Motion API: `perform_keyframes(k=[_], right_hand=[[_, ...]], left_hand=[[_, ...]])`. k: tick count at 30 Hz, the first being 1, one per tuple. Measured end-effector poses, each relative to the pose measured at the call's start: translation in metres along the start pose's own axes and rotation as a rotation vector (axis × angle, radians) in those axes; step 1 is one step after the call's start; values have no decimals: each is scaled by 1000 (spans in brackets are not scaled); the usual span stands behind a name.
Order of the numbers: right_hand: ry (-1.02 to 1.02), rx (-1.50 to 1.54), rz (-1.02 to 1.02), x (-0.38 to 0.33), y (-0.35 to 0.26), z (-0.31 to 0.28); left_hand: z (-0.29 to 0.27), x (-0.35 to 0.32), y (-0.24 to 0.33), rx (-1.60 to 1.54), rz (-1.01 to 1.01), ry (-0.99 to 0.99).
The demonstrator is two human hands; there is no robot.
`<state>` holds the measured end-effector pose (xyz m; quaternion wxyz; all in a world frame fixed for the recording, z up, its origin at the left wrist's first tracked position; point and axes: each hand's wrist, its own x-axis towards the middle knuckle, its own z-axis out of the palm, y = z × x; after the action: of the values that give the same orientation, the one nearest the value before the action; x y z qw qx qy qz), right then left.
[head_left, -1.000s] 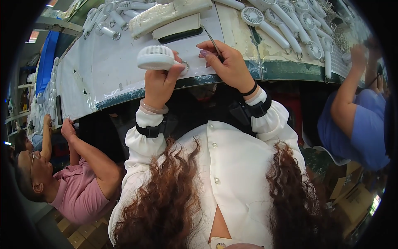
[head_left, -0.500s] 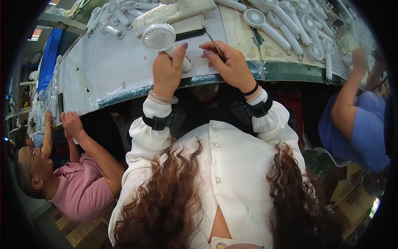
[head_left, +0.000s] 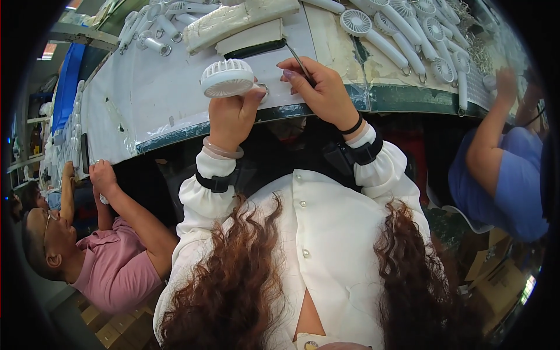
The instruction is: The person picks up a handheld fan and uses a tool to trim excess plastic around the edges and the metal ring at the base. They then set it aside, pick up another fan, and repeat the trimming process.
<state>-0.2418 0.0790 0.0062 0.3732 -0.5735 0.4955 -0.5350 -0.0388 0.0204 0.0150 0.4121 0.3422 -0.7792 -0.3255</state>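
My left hand (head_left: 232, 119) is closed round a white handheld fan (head_left: 227, 79), its round head tilted above my fingers. The fan's handle is mostly hidden by my hand, and its end with a small metal ring shows beside my thumb. My right hand (head_left: 321, 90) is closed on slim metal tweezers (head_left: 301, 63), whose tip points away from me. That tip lies near the end of a flat cream pad (head_left: 251, 38) with a black strip along its near edge. Behind the pad lies a long, worn, cream-coloured wrapped block (head_left: 239, 23).
More white handheld fans (head_left: 382, 48) are piled at the far right, others (head_left: 156, 44) at the far left. The white table (head_left: 169, 99) has a green front edge. A person in pink (head_left: 119, 262) sits at my left, a person in blue (head_left: 501, 181) at my right.
The fan's head has tipped over in my left hand, so its grille side and rim now show differently. My left hand has shifted slightly left and nearer. The right hand has barely moved.
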Motion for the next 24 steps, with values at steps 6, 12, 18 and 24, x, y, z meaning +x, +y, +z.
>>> perform_keyframes(k=[6,12,18,24], right_hand=[[-6,-37,5,0,-2,-1],[-8,-40,-2,-1,-3,0],[-39,-27,83,0,-11,-2],[35,60,68,0,-7,3]], left_hand=[[-2,0,-3,-50,72,12],[-4,-8,-5,-244,-195,-76],[4,-13,5,-466,-187,-57],[12,-15,12,-552,29,-85]])
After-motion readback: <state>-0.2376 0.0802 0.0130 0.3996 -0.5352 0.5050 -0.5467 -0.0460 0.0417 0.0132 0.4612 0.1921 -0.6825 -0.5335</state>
